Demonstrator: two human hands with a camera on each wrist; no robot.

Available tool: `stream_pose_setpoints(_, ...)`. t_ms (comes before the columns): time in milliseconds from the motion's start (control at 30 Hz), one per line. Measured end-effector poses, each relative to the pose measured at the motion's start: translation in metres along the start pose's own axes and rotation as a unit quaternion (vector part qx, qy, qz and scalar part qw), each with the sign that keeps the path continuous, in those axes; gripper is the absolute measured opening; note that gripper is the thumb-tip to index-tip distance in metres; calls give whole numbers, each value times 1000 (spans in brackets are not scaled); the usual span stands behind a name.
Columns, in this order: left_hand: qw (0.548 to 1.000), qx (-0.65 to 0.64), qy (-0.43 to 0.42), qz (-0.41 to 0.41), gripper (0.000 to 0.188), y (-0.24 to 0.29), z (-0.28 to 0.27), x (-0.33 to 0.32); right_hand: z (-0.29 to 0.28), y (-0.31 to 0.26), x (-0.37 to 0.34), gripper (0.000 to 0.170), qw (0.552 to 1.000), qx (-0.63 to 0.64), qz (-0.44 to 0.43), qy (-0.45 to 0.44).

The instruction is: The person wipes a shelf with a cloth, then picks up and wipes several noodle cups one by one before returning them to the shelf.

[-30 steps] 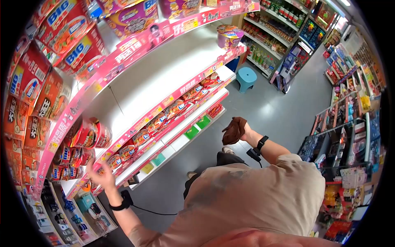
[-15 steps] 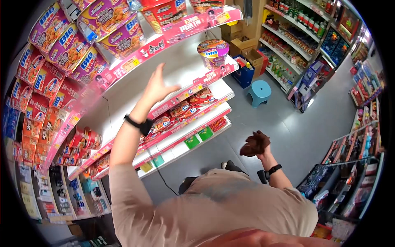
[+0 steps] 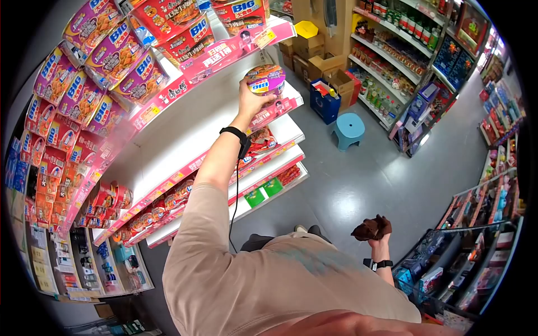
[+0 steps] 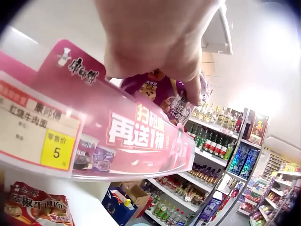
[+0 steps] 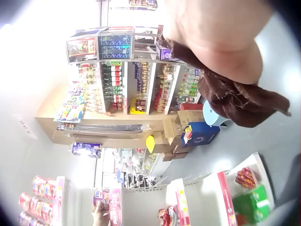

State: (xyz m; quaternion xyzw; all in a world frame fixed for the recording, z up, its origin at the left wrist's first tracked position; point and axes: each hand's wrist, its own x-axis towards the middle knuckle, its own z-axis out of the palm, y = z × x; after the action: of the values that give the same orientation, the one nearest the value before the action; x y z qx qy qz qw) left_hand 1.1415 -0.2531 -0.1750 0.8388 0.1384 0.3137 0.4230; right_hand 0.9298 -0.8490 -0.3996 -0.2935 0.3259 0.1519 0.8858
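On the white shelf, at its far right end, stands a purple instant noodle bowl (image 3: 270, 84). My left hand (image 3: 253, 104) grips this bowl around its side, thumb at the front and fingers behind. In the left wrist view the purple bowl (image 4: 153, 89) sits under the hand, partly covered by a pink price strip (image 4: 136, 127). Down by my right side, my right hand (image 3: 382, 242) holds a crumpled brown cloth (image 3: 370, 228). The right wrist view shows the cloth (image 5: 235, 101) hanging from under the palm.
Stacked noodle bowls (image 3: 126, 56) fill the upper shelf. Red noodle packets (image 3: 162, 210) lie on the shelf below. A blue stool (image 3: 349, 130), a blue box (image 3: 325, 103) and cardboard boxes (image 3: 330, 67) stand on the floor beyond. Low display racks (image 3: 448, 269) are at the right.
My left hand has reached from the shelf's left part across to the right end and taken hold of the noodle bowl. The right hand, with the cloth, has lowered toward the right.
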Motion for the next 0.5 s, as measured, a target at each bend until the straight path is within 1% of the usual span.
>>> stream_pose_setpoints(33,1000,-23,-1,-12,101,1,1,-1,-6,-4,1,29,1000,2,5,-2)
stream_pose_setpoints(67,999,-30,10,14,97,-2,5,-1,-6,-7,3,27,999,-4,10,31)
stream_pose_setpoints(167,999,3,31,23,95,-10,11,3,0,-18,16,25,998,-27,5,-61)
stream_pose_setpoints(200,999,3,40,30,93,-9,11,2,20,-22,8,23,998,-16,-4,-53)
stream_pose_setpoints(300,997,7,62,40,94,-9,6,0,73,-32,-15,27,991,-72,-18,-114)
stream_pose_setpoints(333,995,6,85,55,93,-16,5,3,86,-36,-18,28,986,-92,5,-136)
stream_pose_setpoints(433,978,-100,158,96,90,-26,-4,2,130,-40,-51,27,986,-99,3,-138)
stream_pose_setpoints(467,970,-176,154,62,88,2,-16,-19,131,-41,-46,27,986,-92,-16,-136)
stream_pose_setpoints(500,958,-240,156,24,87,12,-26,-38,126,-41,-36,28,987,-86,-33,-132)
